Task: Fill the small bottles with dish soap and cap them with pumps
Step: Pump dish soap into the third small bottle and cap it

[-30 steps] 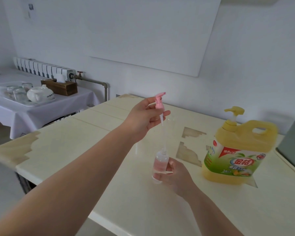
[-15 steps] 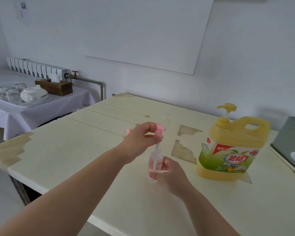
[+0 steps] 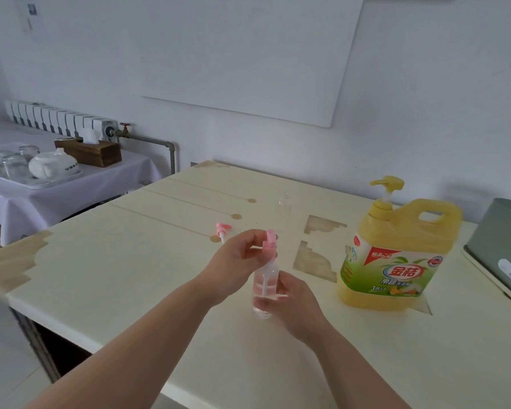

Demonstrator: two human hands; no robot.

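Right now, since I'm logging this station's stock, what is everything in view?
Held bottle: 1, clear, above table's near middle.
Spare bottle: 1, clear, standing farther back.
Pump: 1, pink, at held bottle's neck.
Loose pump: 1, pink, lying on table.
Dish soap jug: 1, yellow, table's right.
Table: 1, cream, centre.
Grey box: 1, grey, right edge.
Teapot: 1, white, side table's tray.
Glasses: several, clear, same tray.
Tissue box: 1, brown, side table.
Left hand: 1, pinches pump.
Right hand: 1, grips held bottle.
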